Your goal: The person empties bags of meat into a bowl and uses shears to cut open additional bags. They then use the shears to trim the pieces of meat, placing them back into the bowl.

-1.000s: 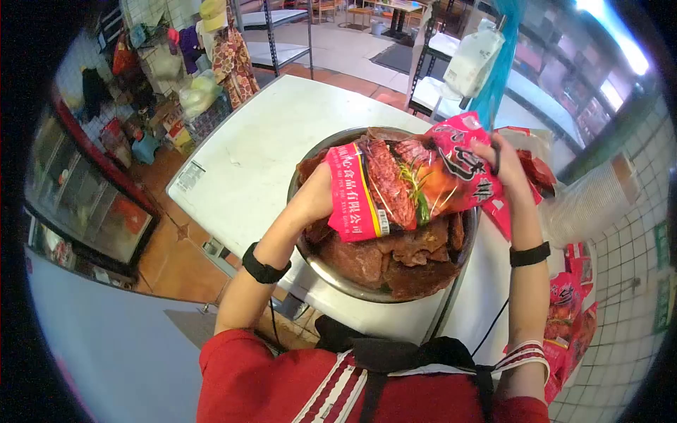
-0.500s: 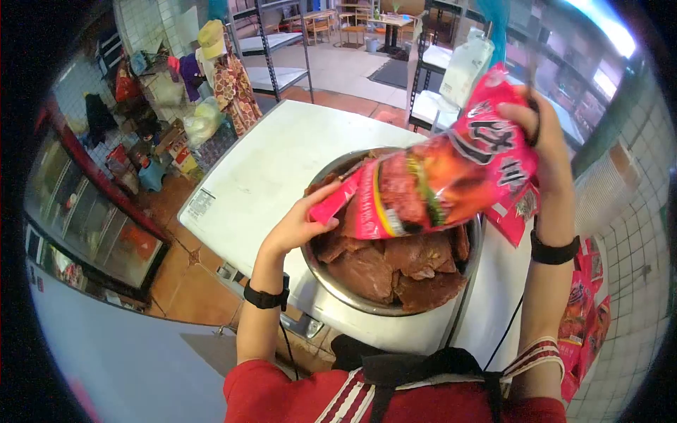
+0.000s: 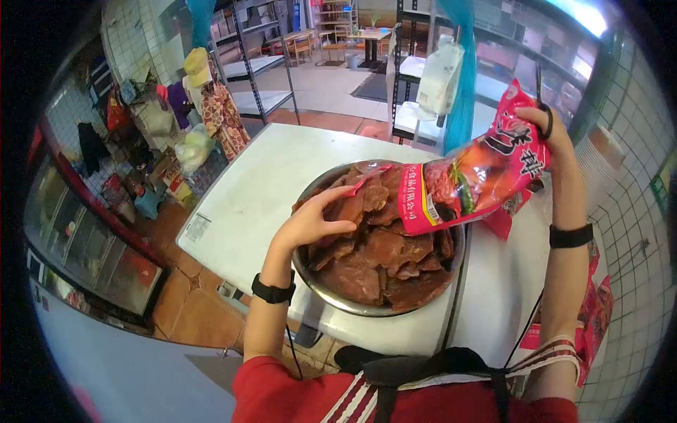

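In the head view, my right hand (image 3: 546, 130) grips the upper end of a pink printed food bag (image 3: 469, 183). A black scissor handle (image 3: 546, 121) is looped at its fingers. The bag tilts over the right side of a round metal bowl (image 3: 317, 291) full of flat brown meat slices (image 3: 398, 254). Over the bowl's left side, my left hand (image 3: 317, 220) has its thumb and forefinger spread apart. A narrow red plastic strip (image 3: 370, 181) lies at its forefinger tip, and whether other fingers touch the strip is hidden.
The bowl stands on a white table (image 3: 247, 190). More pink bags (image 3: 592, 317) are at the lower right, beside a tiled wall (image 3: 627, 233). Stacked pale containers (image 3: 599, 158) stand at the right. Metal shelving (image 3: 259, 70) and a glass-door cabinet (image 3: 99, 233) are farther off.
The bag has shifted right, away from my left hand. Earlier, my left fingers were closed on the bag's red end; now thumb and forefinger are apart. The view has turned slightly.
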Motion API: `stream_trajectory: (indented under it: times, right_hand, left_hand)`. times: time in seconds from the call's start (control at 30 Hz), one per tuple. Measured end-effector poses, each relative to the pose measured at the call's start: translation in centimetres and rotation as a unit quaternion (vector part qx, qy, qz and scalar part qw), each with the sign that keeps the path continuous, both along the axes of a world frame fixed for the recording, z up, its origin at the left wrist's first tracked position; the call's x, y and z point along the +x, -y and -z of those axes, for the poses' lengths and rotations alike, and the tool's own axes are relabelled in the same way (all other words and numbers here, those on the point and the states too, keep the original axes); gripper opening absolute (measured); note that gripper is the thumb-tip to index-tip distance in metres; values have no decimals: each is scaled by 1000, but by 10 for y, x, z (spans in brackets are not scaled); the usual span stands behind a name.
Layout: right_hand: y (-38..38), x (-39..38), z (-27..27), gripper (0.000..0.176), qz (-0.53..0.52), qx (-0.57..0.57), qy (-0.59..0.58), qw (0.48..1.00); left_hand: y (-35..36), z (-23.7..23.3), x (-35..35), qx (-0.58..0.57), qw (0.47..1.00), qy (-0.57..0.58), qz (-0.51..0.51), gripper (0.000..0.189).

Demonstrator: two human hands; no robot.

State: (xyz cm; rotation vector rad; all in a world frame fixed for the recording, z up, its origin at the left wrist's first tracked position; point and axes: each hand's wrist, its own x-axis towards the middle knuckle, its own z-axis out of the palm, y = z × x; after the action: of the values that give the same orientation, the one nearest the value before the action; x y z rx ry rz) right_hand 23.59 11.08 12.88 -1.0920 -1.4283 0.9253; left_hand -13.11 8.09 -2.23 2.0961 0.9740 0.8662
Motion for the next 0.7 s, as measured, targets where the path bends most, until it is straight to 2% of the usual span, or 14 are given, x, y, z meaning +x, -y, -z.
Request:
stream_trajectory:
  times: [0.03,0.17,0.2,0.23,0.3,0.33,0.37,0.4,0.43,0.5,0.53,0.63,0.67,0.7]
  right_hand:
    - [3,6,2,18,2,-8,-46,999]
    - [23,34,-14,19,8,25,-97,995]
    - [27,46,-19,21,-43,31,-111,992]
    - [28,55,-25,21,-63,-13,-94,993]
    - [30,65,-22,21,-39,3,-76,996]
    - [32,75,-19,21,-39,2,-76,996]
    - [34,90,-14,22,-30,92,-48,994]
    - [37,105,-10,23,-21,181,-19,983]
    - [42,118,-11,23,-21,181,-18,983]
    - [58,147,-17,26,-72,126,-100,984]
    - [66,164,-18,26,-67,127,-102,984]
    - [103,214,-20,30,-3,146,-112,983]
    - [119,228,-20,33,28,207,-95,973]
    - [135,239,-18,35,58,265,-76,959]
  left_hand:
    - [-1,-3,1,-37,999,11,-2,66]
    - [-14,-6,7,-10,999,-34,-18,69]
    - [-20,-7,10,4,1000,-19,4,71]
    - [-26,-7,14,15,1000,-4,25,73]
    - [-39,-15,29,12,998,9,55,75]
    - [-45,-24,38,32,993,-32,105,75]
    - [-51,-32,47,54,984,-72,154,75]
    - [-56,-37,55,1,976,-101,192,84]
    - [-65,-41,61,2,976,-100,192,84]
    - [-81,-43,71,-21,952,-280,125,92]
    - [-84,-43,74,-14,952,-287,104,96]
    - [-88,-47,88,-41,957,-253,133,103]
    - [-88,-47,92,-55,954,-250,158,95]
    - [-86,-52,99,-53,952,-249,170,95]
